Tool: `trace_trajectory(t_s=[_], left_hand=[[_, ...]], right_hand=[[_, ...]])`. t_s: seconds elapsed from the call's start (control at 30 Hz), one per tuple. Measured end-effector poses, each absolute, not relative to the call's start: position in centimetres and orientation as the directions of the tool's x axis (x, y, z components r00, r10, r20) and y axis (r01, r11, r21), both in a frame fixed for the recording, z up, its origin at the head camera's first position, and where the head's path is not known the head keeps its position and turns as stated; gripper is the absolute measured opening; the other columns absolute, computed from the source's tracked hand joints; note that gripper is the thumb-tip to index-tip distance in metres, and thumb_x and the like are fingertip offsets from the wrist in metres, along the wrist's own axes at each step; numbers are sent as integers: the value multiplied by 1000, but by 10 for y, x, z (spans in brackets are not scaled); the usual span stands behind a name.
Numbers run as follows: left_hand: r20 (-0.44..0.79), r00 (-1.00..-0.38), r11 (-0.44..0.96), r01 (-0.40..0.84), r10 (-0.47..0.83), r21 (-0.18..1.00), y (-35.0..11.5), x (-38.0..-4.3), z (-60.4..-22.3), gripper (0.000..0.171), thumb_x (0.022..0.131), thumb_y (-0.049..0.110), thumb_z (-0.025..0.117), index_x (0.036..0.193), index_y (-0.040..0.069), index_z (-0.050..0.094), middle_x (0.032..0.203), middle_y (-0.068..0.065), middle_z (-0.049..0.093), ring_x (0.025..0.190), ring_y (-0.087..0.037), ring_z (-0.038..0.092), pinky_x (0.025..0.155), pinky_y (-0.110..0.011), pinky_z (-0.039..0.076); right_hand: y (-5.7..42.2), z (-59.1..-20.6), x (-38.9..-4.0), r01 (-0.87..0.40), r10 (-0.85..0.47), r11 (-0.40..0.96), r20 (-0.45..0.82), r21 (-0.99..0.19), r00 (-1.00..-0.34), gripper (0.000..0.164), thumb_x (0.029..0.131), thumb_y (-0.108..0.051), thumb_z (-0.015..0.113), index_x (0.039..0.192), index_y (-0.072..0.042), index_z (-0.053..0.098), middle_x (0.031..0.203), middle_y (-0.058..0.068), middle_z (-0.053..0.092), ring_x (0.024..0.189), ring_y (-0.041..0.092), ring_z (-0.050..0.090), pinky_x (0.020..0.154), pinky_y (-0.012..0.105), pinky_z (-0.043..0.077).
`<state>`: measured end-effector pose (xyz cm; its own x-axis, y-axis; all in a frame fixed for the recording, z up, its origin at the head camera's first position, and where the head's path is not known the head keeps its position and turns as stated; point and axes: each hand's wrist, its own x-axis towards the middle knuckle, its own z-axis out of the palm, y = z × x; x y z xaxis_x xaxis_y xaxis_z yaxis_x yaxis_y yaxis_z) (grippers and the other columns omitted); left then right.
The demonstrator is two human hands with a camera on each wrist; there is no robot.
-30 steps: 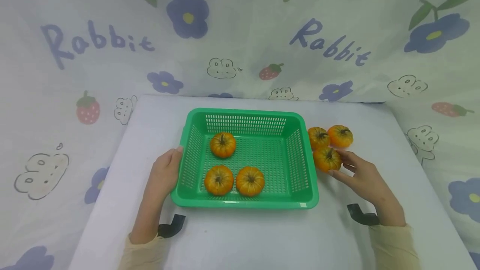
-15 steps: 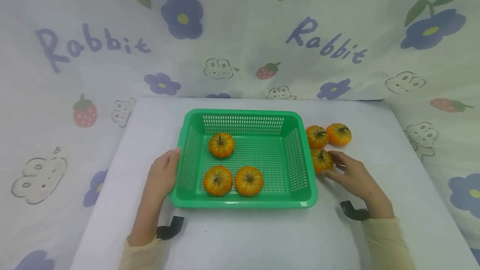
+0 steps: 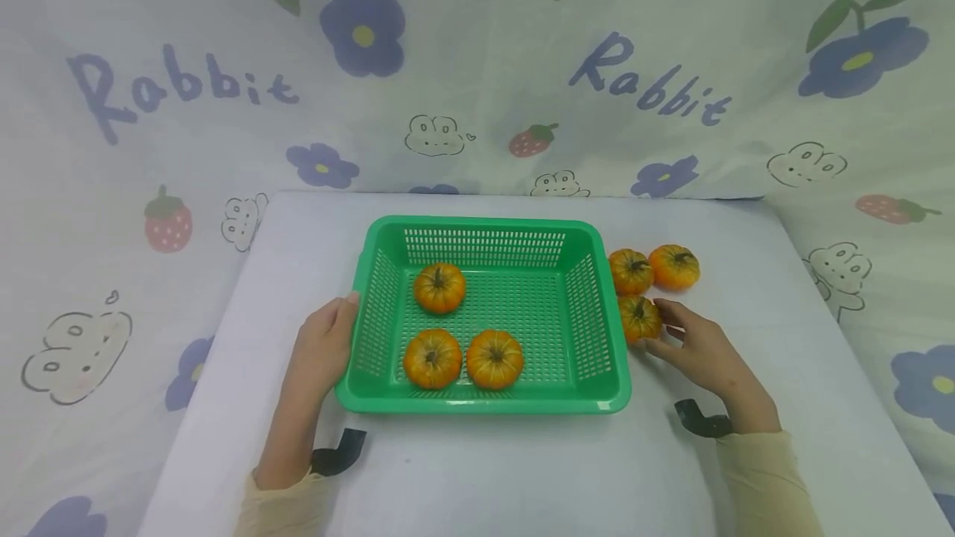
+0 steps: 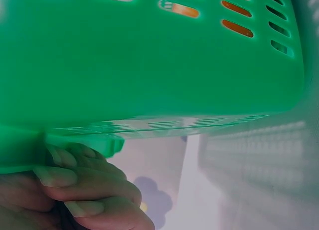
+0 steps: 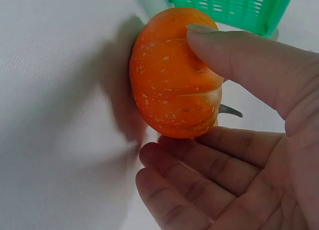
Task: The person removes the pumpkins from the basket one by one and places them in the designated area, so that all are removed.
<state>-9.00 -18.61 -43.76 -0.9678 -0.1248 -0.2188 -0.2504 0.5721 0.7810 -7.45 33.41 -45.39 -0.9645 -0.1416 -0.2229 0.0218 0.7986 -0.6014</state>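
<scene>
A green plastic basket (image 3: pixel 485 406) with slotted walls stands on the white table. My left hand (image 3: pixel 319 350) grips its left rim; in the left wrist view the curled fingers (image 4: pixel 94 185) are beneath the rim. At the basket's right wall, my right hand (image 3: pixel 705 350) holds a small orange pumpkin (image 5: pixel 174 85), thumb on one side and fingertips on the other. Whether that pumpkin (image 3: pixel 639 320) rests on the table or is slightly raised, I cannot tell. Inside the basket lie three pumpkins: one at the back left (image 3: pixel 439 288), two along the front, a left one (image 3: pixel 433 359) and a middle one (image 3: pixel 495 360).
Behind the held pumpkin, two more pumpkins sit on the table: one beside the basket wall (image 3: pixel 631 272), another to its right (image 3: pixel 675 267). A printed cloth (image 3: pixel 477 65) hangs behind the table and at its sides. Each wrist wears a black strap-like piece (image 3: pixel 339 452).
Over the last second my right hand has shifted slightly left with the pumpkin, closer to the basket wall. In the last half second almost nothing differs. My left hand stays on the rim.
</scene>
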Motion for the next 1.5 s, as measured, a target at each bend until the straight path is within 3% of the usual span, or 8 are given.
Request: trace_trajectory(t_s=[0.3, 0.87, 1.03, 1.5], left_hand=[[-238, -965, 571, -260, -115, 779, -184, -92, -439, 67, 109, 65, 27, 100, 6, 58, 76, -11, 57, 64, -25, 56, 57, -35, 50], [-226, -967, 587, -253, -120, 769, -184, -90, -436, 66, 110, 63, 26, 99, 6, 57, 76, -11, 56, 64, -26, 54, 57, -36, 49], [-235, -966, 585, -254, -110, 770, -185, -91, -437, 65, 110, 63, 26, 101, 6, 57, 77, -11, 56, 66, -25, 54, 58, -36, 48], [-238, -965, 580, -257, -112, 773, -186, -88, -433, 65, 110, 63, 27, 100, 6, 57, 76, -11, 56, 64, -25, 54, 57, -36, 48]], right_hand=[[338, -446, -69, 26, -116, 825, -213, -565, -970, 82, 99, -39, 76, 155, 6, 37, 150, 32, 49, 131, 54, 53, 103, 62, 47], [317, -397, -75, -133, -174, 854, -36, -503, -984, 71, 99, -37, 76, 150, 2, 48, 144, 28, 57, 126, 52, 55, 99, 71, 45], [304, -374, -81, -209, -231, 855, 13, -475, -973, 72, 95, -34, 81, 149, 2, 49, 139, 28, 60, 126, 51, 56, 100, 71, 44], [255, -320, -107, -399, -411, 808, 69, -433, -909, 69, 94, -27, 83, 152, -11, 50, 149, 11, 57, 136, 36, 53, 107, 61, 45]])
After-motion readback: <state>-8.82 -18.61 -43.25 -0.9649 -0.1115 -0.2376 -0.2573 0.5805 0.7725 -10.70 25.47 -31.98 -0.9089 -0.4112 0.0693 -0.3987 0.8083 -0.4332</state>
